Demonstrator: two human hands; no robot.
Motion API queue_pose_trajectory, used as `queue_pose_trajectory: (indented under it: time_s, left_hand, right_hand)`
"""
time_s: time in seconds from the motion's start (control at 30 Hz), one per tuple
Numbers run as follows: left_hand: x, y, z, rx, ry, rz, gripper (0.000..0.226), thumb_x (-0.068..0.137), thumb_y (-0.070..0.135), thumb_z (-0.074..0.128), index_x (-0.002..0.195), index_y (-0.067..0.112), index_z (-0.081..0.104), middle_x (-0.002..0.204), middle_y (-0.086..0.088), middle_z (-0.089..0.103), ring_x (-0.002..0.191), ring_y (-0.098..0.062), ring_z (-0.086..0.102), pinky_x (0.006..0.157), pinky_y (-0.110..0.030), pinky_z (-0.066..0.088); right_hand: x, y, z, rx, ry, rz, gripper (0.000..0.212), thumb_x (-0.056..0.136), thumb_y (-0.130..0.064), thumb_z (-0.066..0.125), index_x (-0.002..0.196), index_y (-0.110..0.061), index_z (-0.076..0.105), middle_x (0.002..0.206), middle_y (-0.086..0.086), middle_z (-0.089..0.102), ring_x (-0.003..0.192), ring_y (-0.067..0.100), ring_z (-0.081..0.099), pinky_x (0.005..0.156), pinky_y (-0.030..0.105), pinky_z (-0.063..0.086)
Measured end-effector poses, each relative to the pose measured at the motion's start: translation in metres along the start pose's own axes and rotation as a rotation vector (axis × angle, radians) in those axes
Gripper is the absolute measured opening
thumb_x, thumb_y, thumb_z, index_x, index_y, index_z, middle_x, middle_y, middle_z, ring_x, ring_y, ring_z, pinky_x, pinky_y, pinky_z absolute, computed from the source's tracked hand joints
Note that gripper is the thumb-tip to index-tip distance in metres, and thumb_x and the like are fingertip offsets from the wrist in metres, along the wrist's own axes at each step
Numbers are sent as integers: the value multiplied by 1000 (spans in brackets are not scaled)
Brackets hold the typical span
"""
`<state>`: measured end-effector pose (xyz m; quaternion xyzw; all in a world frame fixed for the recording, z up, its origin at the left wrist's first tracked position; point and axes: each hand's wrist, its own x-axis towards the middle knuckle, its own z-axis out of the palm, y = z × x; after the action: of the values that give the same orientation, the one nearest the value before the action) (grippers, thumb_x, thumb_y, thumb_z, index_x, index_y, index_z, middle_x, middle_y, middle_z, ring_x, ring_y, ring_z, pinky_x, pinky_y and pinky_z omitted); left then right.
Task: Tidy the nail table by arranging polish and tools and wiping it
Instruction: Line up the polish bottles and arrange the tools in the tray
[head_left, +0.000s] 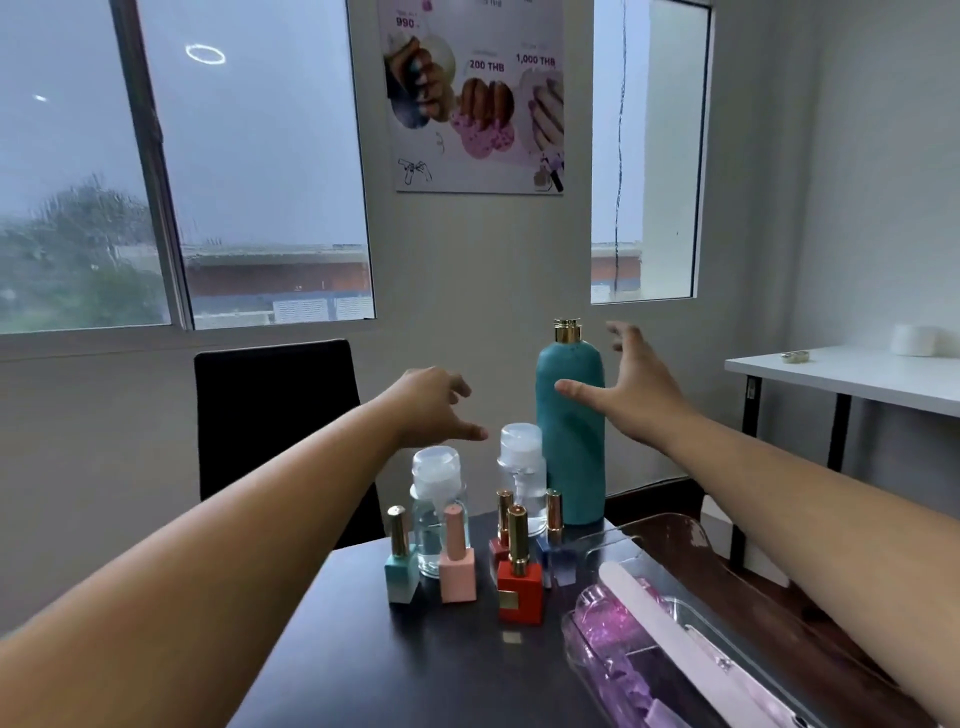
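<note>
A tall teal bottle (570, 447) with a gold cap stands at the back of the dark table (415, 675). My right hand (631, 387) is open just to its right, thumb in front of the bottle, not gripping it. My left hand (434, 405) hovers empty above two clear pump dispensers (435, 499) (522, 467), fingers loosely spread. In front stand several polish bottles: teal (401, 564), pink (457, 564), red (519, 582), a darker red and a blue one behind. A clear tray (649, 535) at the right holds a white nail file (675, 629) and purple items.
A black chair (275, 415) stands behind the table against the wall. A white side table (841, 379) with small white items is at the far right. Windows and a nail poster fill the wall ahead.
</note>
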<state>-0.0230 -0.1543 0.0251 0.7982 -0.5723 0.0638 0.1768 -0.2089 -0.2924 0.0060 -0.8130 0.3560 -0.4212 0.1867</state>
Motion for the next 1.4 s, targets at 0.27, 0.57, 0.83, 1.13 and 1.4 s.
queue_pose_trajectory:
  time_s: [0.27,0.57,0.83,1.13,1.4]
  left_hand:
    - [-50,-34,-3,-31,-70,-60,64,73,47,73,130,26,51,128,-2,58,114,-20,56,97,-30,42]
    - [-45,-33,26,-129,6,-67,50,72,32,77,117,25,56,111,-5,64,106,-23,53,88,-32,47]
    - [-21,-19,38,-98,13,-56,55,73,37,76,122,25,57,119,-7,61,112,-23,52,93,-33,44]
    - [-5,-6,43,-70,24,-50,53,74,36,75,122,22,57,121,-7,60,110,-22,53,93,-34,45]
    - [-8,-8,45,-68,28,-45,55,75,34,75,125,23,54,123,-7,60,112,-23,53,95,-35,45]
  right_hand:
    - [-44,-49,-1,-230,-526,-216,22,83,-33,69,102,-24,65,102,-8,64,94,8,59,83,20,50]
    - [-55,-49,17,-379,-712,-179,5,81,-11,72,81,-16,69,77,-9,63,79,7,61,67,15,44]
    - [-40,-32,14,-436,-668,-152,4,77,-12,76,79,-12,73,73,-7,65,71,6,59,66,19,48]
    - [-27,-18,16,-457,-537,-170,5,75,-8,76,79,-11,74,76,-1,70,78,16,67,72,28,56]
    - [-29,-16,23,-576,-462,-285,6,79,-12,73,85,-13,72,90,2,70,83,19,65,77,31,54]
